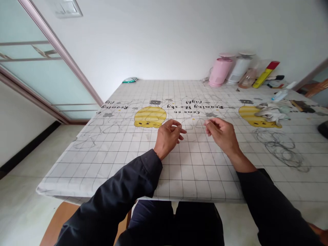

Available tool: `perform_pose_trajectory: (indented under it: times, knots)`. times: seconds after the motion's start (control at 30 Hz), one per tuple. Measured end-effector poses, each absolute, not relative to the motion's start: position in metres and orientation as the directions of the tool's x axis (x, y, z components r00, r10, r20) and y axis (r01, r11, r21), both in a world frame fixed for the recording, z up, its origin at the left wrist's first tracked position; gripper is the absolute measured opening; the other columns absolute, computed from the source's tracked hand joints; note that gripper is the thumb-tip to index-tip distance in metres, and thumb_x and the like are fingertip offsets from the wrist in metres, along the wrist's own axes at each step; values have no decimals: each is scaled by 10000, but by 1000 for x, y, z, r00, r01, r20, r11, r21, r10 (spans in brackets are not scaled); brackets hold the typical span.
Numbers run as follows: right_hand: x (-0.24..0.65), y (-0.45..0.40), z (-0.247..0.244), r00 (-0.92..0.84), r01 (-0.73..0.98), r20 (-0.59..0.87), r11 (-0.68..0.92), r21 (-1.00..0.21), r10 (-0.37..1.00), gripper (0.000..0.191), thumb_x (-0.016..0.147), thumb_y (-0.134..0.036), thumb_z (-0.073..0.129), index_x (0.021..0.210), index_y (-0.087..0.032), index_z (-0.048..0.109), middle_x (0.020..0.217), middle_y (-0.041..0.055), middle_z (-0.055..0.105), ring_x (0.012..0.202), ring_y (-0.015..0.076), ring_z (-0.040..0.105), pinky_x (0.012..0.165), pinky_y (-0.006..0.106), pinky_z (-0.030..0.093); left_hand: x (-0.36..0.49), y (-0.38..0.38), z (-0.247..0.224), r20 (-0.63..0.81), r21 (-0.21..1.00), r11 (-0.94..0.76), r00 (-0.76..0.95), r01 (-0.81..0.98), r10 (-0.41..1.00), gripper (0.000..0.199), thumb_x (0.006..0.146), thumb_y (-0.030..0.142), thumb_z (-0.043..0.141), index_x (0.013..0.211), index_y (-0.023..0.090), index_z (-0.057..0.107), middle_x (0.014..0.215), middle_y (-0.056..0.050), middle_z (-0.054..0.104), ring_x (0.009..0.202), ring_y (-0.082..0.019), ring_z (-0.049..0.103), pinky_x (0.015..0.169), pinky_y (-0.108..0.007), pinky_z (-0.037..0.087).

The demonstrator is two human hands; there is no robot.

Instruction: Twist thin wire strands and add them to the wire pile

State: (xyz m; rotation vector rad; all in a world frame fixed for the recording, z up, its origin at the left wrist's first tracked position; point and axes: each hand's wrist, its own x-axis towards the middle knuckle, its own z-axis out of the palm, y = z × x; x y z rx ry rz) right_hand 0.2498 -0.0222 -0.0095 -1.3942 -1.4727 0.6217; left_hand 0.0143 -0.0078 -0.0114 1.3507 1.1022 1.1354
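Both hands are over the middle of a table (176, 177) with a white checked cloth. My left hand (169, 136) has its fingers bent and closed near the printed yellow bear; a thin strand seems to run from its fingertips. To its right, my right hand (222, 134) is closed in a pinch, its thumb against the index finger. Thin, pale thread or wire (189, 128) shows faintly between the two hands. What lies inside each pinch is too small to make out. The hands are apart.
Loose coiled wire (284, 148) lies at the right, below a crumpled cloth (271, 111). More thin strands (87, 140) spread at the left. Along the wall stand a pink device (220, 71), a white device (238, 70) and a yellow-red box (265, 75). A green packet (130, 80) lies back left.
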Motion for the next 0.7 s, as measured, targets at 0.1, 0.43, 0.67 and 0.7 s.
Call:
perform_pose_trajectory:
  times: [0.1,0.43,0.67,0.7]
  knots:
    - [239,-26,-2,107,596,559,397,-698,822,267,1013,-468,722,1192,-269,723,1170,96,772,1057,291,720,974,484,599,16,-9,-13,49,998,-56,171,35,984,103,986,298,701,974,200,673,938,-82,839,631,-147,716,475,-240,509]
    - [241,-18,-13,-217,430,378,436,-791,900,458,980,-378,805,1424,-314,717,1351,65,791,1304,291,723,1182,543,546,17,-16,-21,325,909,-346,124,231,938,130,989,300,690,949,217,782,892,-14,824,584,-118,695,581,-250,562]
    - [237,-19,-17,-214,244,417,462,-853,883,261,1030,-506,767,1187,-328,875,1207,39,845,1168,275,791,1095,483,623,22,-26,-21,389,881,-407,118,242,914,132,993,285,701,926,222,796,862,-8,831,572,-127,702,546,-252,545]
    - [235,-20,-18,-211,228,423,465,-855,881,258,1042,-511,753,1168,-327,883,1176,37,851,1131,269,801,1071,477,635,22,-27,-20,378,889,-396,120,230,918,133,994,284,702,927,220,798,866,-11,831,570,-125,703,538,-249,543]
